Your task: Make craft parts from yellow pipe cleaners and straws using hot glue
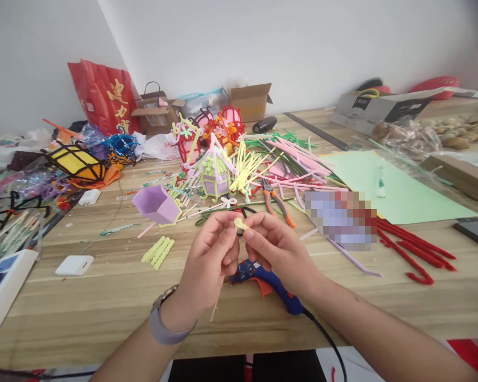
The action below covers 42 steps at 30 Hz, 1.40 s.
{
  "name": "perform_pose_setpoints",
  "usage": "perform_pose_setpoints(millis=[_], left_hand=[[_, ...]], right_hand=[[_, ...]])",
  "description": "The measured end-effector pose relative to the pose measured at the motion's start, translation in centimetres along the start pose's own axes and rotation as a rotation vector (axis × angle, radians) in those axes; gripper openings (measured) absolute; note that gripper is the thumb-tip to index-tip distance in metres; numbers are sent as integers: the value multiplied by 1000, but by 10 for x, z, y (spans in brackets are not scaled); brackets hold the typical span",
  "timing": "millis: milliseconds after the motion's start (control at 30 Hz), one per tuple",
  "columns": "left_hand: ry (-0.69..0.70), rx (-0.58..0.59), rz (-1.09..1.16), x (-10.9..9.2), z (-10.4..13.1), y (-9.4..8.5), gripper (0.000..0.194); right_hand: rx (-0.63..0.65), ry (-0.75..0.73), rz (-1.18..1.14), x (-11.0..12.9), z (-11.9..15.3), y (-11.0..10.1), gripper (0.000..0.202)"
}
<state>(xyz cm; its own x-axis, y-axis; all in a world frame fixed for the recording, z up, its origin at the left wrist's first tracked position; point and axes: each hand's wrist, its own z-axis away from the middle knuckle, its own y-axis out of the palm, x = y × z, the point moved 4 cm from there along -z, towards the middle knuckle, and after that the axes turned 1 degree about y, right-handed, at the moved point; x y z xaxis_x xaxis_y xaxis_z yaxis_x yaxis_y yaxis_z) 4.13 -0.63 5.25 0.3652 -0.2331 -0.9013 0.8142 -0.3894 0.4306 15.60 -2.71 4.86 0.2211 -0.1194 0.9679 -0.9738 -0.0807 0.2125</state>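
My left hand (216, 246) and my right hand (276, 249) meet at the middle of the table. Between their fingertips they pinch a short pale yellow pipe cleaner (241, 225), bent into a small curl. A thin stick (214, 307) pokes out below my left hand; its upper part is hidden. Under my right hand lies a blue hot glue gun (276, 285) with an orange trigger. Left of my hands rest several coiled yellow pipe cleaners (158, 252) side by side and a purple foam cup shape (156, 204) edged in yellow-green.
Behind my hands stands a small pipe-cleaner lantern (216, 180), near loose yellow pipe cleaners (249, 164). Orange-handled pliers (278, 204) lie close by. Red pipe cleaners (418, 249) and a green sheet (406, 196) are at right. Two white adapters (74, 265) (90, 197) and a power strip (8, 297) occupy the left.
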Motion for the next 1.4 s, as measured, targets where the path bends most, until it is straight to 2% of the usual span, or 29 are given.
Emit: perform_pose_setpoints(millis=[300, 533, 700, 900, 967, 1067, 1267, 1333, 1400], left_hand=[[-17, -21, 6, -5, -1, -2, 27], [-31, -2, 87, -9, 0, 0, 24], [11, -16, 57, -15, 4, 3, 24], [109, -19, -16, -36, 11, 7, 22], [119, -19, -1, -40, 11, 6, 22], [97, 0, 60, -42, 8, 3, 23], [35, -14, 113, -34, -3, -6, 28], [82, -45, 109, -30, -7, -10, 28], [185, -96, 68, -28, -11, -16, 27]], right_hand=[[-48, -82, 117, 5, 7, 1, 30], [-60, -227, 276, 16, 13, 4, 21], [-37, -247, 211, 14, 11, 2, 20], [-3, -280, 163, 24, 7, 10, 20], [19, -256, 147, 29, 4, 15, 22], [47, -140, 82, 30, -4, 20, 27], [52, 113, -84, 15, -18, 27, 34], [33, 142, -103, 11, -23, 30, 34], [1, 158, -113, 10, -26, 31, 35]])
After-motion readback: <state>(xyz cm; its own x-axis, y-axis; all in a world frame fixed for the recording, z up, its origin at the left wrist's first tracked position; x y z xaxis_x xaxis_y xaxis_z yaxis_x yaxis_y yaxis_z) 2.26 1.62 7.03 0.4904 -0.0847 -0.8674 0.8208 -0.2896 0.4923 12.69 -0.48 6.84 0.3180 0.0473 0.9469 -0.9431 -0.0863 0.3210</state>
